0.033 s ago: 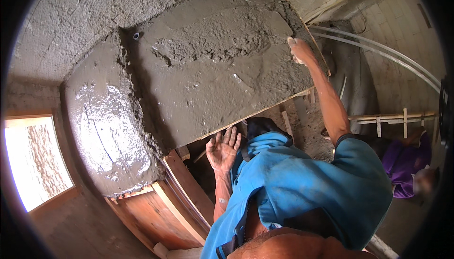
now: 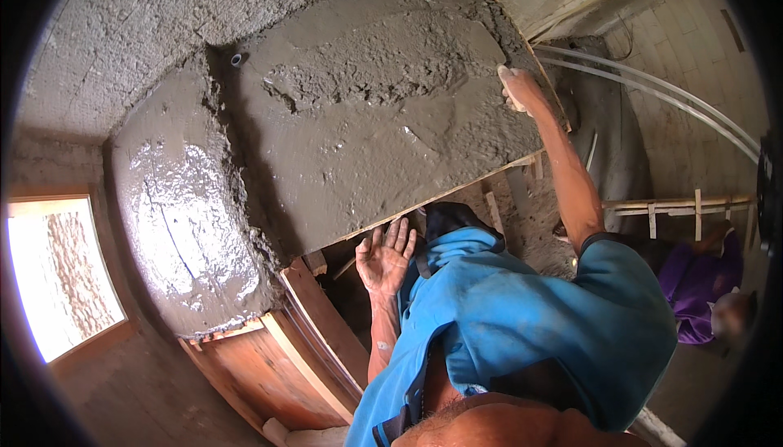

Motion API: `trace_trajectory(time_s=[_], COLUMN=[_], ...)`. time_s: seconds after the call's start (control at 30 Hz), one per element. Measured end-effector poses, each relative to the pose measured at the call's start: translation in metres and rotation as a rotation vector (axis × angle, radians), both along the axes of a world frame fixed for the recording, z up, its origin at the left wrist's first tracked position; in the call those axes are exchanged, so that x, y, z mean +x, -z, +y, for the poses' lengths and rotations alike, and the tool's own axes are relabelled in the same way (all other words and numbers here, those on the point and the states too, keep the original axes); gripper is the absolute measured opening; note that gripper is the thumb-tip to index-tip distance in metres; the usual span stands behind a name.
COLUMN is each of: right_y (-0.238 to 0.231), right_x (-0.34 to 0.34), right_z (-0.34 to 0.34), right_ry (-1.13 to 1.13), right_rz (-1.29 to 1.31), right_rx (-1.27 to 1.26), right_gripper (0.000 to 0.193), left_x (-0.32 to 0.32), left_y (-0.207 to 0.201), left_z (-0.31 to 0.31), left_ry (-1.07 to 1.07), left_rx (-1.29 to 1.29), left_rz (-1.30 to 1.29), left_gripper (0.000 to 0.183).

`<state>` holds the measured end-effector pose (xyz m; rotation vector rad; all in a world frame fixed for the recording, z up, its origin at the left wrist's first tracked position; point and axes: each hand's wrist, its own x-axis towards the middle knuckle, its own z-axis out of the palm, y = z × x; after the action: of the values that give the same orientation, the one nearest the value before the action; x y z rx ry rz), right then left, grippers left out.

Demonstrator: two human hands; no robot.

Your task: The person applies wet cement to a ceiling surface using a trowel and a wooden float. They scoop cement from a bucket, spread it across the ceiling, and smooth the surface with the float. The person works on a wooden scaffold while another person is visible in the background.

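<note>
Wet grey concrete (image 2: 351, 161) covers a broad slab, smooth at the near side and lumpy across its middle. At the slab's right end my right hand (image 2: 522, 90) is closed, resting low over the concrete. Whatever its fingers hold is hidden; a smooth grey patch lies just beyond them. My left hand (image 2: 386, 262) is open and holds nothing, palm up and fingers spread, close to the wooden edge board (image 2: 440, 194) along the slab's near side.
A lower step of wet concrete (image 2: 188, 235) lies left, above wooden formwork (image 2: 302, 365). A bright window opening (image 2: 65, 276) is at far left. A small pipe end (image 2: 236, 59) pokes up at the back. Right are pale curved pipes (image 2: 652, 80) and a person in purple (image 2: 697, 292).
</note>
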<state>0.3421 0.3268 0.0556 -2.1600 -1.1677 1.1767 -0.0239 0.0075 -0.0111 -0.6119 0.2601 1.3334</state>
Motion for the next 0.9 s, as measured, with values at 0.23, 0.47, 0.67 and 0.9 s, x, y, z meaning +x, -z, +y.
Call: trace_trajectory(time_s=[0.23,0.47,0.67,0.9], right_y=[-0.022,0.001,0.001,-0.03], right_x=[-0.081,-0.145,-0.198,-0.139], right_z=[-0.051,-0.081,-0.102,-0.077], right_ry=[-0.063,-0.122,-0.436,-0.293], right_rz=[0.514,0.599,0.479,0.429], right_rx=[-0.096,-0.079,-0.021,-0.051], right_gripper=[0.04,0.051,0.051,0.053], left_x=[-0.001,-0.001,-0.002,-0.001], left_y=[-0.007,-0.007,-0.006,-0.005], left_z=[0.003,0.002,0.004,0.002], left_ry=[0.022,0.014,0.026,0.0], left_rx=[0.002,0.023,-0.022,0.019], left_rz=[0.009,0.005,0.003,-0.002], left_gripper=[0.053,0.053,0.051,0.048])
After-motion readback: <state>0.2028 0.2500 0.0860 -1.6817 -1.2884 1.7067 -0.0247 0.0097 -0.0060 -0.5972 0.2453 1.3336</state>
